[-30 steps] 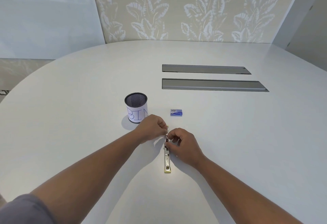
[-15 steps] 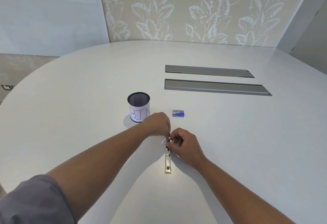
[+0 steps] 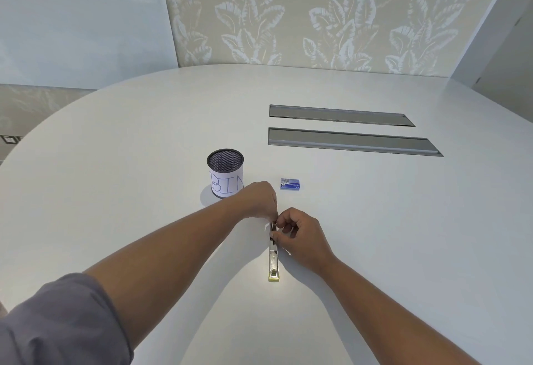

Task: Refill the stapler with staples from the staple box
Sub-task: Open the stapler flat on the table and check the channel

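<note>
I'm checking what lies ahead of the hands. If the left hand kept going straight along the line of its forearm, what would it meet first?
Probably the staple box. The left hand points away and to the right, and the box lies just beyond it on the table; depth is uncertain.

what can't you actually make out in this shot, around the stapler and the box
Head view only:
- Far end of the stapler: covered by the left hand and right hand, so whether staples are loaded is hidden.
- What the fingertips pinch: too small to tell.
- Staple box: print too small to read; open or shut unclear.
- Mesh cup labelled BIN: its bottom is not visible from this angle.
</note>
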The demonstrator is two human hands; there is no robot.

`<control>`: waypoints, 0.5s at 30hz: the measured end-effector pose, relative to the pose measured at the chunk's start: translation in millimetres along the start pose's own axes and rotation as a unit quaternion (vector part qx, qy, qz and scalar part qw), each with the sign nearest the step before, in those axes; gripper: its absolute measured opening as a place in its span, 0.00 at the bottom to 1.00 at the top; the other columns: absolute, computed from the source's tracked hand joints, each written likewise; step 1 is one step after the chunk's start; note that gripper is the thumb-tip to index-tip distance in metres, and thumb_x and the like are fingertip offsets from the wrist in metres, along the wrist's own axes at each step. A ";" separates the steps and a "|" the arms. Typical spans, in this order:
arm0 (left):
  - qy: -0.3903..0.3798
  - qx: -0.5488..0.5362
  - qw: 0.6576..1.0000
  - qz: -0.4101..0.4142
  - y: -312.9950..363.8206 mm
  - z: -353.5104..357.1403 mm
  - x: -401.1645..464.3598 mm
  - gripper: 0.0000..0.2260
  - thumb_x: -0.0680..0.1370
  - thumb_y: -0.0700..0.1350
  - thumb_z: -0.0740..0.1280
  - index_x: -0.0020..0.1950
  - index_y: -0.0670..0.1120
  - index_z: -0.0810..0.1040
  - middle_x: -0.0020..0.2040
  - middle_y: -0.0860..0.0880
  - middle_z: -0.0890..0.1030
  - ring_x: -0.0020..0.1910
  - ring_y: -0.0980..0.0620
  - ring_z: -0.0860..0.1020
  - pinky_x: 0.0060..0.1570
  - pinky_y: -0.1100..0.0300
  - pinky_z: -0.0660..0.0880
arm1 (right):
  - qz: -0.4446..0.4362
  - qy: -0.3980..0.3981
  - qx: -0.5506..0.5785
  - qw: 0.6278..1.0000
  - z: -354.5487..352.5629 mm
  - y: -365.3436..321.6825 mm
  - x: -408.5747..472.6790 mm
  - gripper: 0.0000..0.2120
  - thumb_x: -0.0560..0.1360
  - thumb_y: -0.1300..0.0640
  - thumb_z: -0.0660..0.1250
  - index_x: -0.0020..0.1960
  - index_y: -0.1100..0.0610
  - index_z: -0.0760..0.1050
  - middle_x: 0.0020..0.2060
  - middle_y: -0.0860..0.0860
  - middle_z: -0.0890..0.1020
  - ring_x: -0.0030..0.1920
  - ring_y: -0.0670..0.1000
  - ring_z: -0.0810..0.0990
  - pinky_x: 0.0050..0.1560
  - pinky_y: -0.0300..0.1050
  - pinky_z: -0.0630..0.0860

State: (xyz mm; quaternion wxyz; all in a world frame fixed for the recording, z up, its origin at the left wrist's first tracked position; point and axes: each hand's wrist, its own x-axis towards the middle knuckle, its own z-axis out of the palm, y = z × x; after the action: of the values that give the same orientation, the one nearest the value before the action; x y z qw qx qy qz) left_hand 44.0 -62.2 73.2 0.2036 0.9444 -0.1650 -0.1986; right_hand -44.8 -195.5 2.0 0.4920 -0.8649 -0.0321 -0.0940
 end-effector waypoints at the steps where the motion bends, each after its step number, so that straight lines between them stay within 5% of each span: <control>1: -0.001 -0.003 1.000 -0.002 -0.1 0.2 0.1 0.06 0.68 0.39 0.73 0.44 0.40 0.84 0.38 0.46 0.80 0.37 0.48 0.74 0.36 0.60 0.69 | 0.002 -0.001 0.001 1.000 -0.2 -0.3 0.0 0.08 0.69 0.62 0.76 0.42 0.55 0.77 0.31 0.38 0.77 0.32 0.41 0.72 0.36 0.33 0.68; 5: -0.012 -0.017 1.000 -0.006 -1.7 -0.5 -0.3 0.02 0.68 0.39 0.72 0.39 0.43 0.82 0.35 0.48 0.78 0.34 0.49 0.72 0.33 0.62 0.67 | 0.004 -0.003 0.004 1.000 -0.9 -1.0 0.2 0.08 0.69 0.62 0.76 0.41 0.54 0.77 0.31 0.42 0.77 0.32 0.42 0.72 0.36 0.34 0.70; 9: -0.011 -0.039 0.999 0.002 -5.5 0.3 -1.5 0.15 0.69 0.38 0.70 0.26 0.48 0.70 0.26 0.52 0.70 0.29 0.52 0.67 0.30 0.64 0.63 | 0.005 -0.005 0.004 1.000 -0.8 -0.1 0.3 0.09 0.68 0.62 0.76 0.41 0.54 0.78 0.31 0.42 0.77 0.32 0.41 0.72 0.36 0.33 0.70; 15: -0.001 -0.063 0.998 0.019 -11.6 -0.2 -1.8 0.14 0.69 0.39 0.72 0.27 0.48 0.72 0.27 0.52 0.72 0.28 0.53 0.68 0.30 0.63 0.64 | 0.010 -0.011 0.009 1.000 -1.3 1.9 1.3 0.08 0.68 0.62 0.76 0.41 0.53 0.78 0.32 0.43 0.77 0.33 0.42 0.72 0.37 0.35 0.71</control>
State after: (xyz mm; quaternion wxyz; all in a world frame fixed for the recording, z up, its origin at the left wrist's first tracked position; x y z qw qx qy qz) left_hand 45.2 -51.4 68.7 0.2666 0.9262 -0.1697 -0.2055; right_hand -43.4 -197.6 1.3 0.5006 -0.8615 -0.0297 -0.0796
